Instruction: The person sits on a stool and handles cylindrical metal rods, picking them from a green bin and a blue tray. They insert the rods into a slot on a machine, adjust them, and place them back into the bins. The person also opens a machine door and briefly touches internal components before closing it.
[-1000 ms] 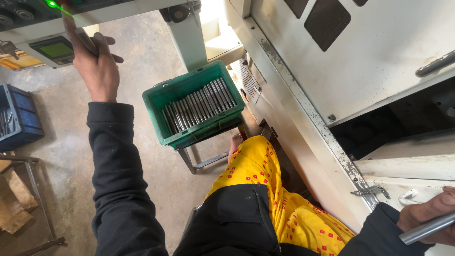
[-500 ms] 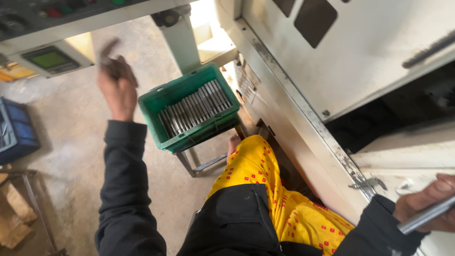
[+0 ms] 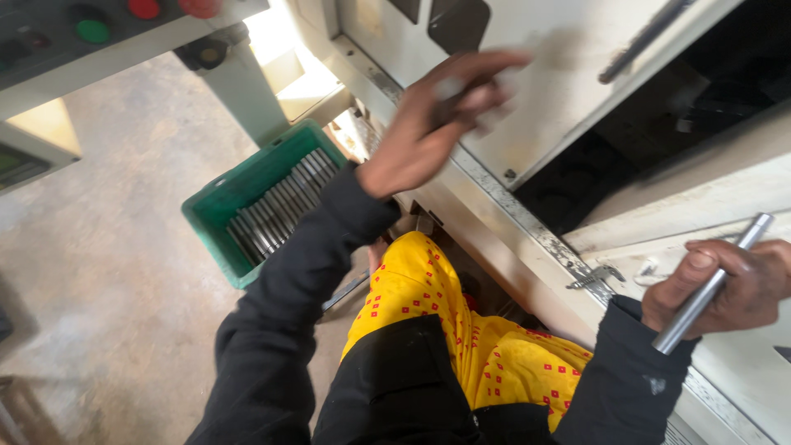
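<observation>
A: Looking around the hands, what stands close?

B: A pale machine door [image 3: 568, 74] with a dark bar handle [image 3: 651, 37] fills the upper right; beside it a dark opening [image 3: 659, 140] shows the machine's inside. A control panel [image 3: 99, 33] with green and red buttons hangs at upper left, over a bare concrete floor [image 3: 99, 272].

A: Any containers?

B: One green crate [image 3: 216, 216] sits low beside the machine, on a metal stand, packed with grey metal rods [image 3: 284, 202] lying side by side.

A: And the hands?

B: The right hand [image 3: 729, 284] is closed around a silver metal rod [image 3: 710, 284], held slantwise above the machine's pale ledge [image 3: 741, 371]. The left hand [image 3: 432, 115] reaches across the door, blurred, fingers curled; I cannot tell whether it holds anything. Yellow dotted cloth [image 3: 428, 305] lies below, between the black sleeves.
</observation>
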